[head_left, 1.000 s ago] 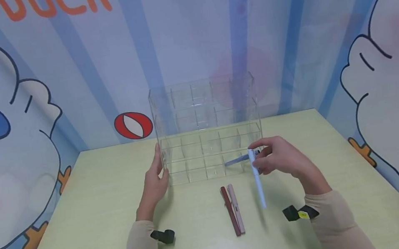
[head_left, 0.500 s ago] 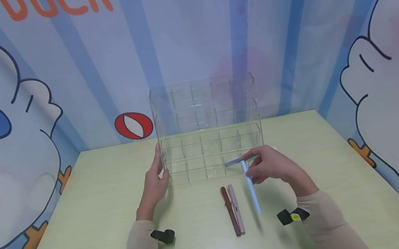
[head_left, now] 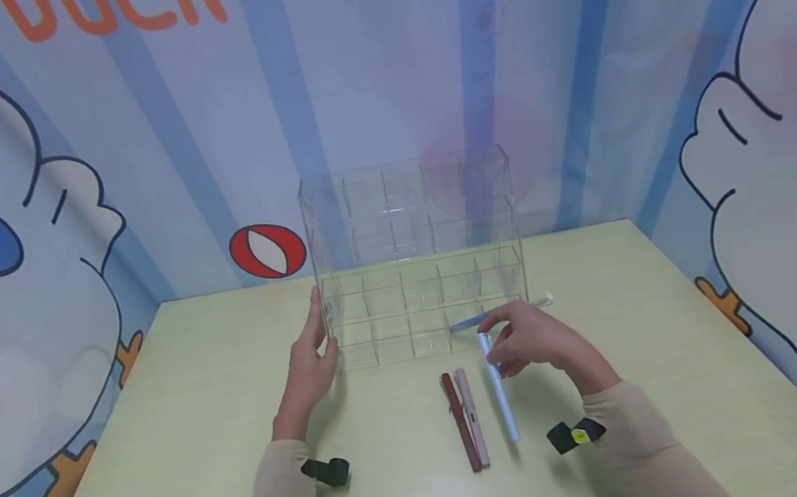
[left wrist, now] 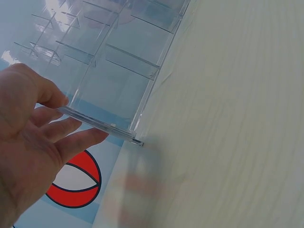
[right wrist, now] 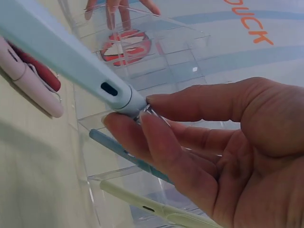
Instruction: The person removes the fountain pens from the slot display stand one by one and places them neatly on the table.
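My left hand [head_left: 311, 361] grips the left side wall of a clear acrylic organizer [left wrist: 102, 124], thumb on one face and fingers on the other. My right hand [head_left: 539, 343] pinches a light blue pen [head_left: 499, 395] near its upper end, in front of the organizer's right side. In the right wrist view this light blue pen [right wrist: 61, 52] slants away from the fingertips. A darker blue pen [right wrist: 126, 154] and a pale green pen [right wrist: 142, 202] lie tilted in the organizer's front compartments, partly hidden by the hand.
On the table [head_left: 190, 444], a dark red pen [head_left: 461, 425] and a pale pink pen [head_left: 471, 415] lie side by side, left of the held pen. Behind the organizer hangs a printed backdrop [head_left: 381, 58] of blue stripes and cartoon ducks.
My right hand has moved left and toward me, carrying the light blue pen closer to the two lying pens. The pale green pen's end has come into view. My left hand stays put.
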{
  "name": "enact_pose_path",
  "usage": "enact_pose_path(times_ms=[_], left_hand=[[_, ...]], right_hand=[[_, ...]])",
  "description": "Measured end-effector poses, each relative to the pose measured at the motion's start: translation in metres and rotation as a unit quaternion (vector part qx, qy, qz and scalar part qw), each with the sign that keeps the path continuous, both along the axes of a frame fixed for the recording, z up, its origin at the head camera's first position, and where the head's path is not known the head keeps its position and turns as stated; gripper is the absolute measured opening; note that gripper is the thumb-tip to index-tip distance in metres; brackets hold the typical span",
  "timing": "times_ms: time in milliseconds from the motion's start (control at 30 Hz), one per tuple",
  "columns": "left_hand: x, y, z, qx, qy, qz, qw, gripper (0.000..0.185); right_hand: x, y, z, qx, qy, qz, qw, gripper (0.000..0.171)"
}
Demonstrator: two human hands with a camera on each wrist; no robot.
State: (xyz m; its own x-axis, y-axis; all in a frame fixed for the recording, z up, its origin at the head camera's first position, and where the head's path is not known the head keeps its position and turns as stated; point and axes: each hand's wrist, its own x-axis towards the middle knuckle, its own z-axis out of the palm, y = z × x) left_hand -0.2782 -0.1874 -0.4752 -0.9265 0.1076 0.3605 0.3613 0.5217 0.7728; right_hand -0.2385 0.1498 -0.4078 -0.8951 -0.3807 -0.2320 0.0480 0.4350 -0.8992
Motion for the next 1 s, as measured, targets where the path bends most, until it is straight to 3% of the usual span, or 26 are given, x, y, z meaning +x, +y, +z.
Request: enact_pose_path(times_ms=[1000], left_hand=[[-0.002,0.0,-0.001,0.003,0.015,-0.01,0.9998,0.081]], right_hand=[[-0.012,-0.013,-0.046,0.058,-0.007,-0.025,0.998,0.04]])
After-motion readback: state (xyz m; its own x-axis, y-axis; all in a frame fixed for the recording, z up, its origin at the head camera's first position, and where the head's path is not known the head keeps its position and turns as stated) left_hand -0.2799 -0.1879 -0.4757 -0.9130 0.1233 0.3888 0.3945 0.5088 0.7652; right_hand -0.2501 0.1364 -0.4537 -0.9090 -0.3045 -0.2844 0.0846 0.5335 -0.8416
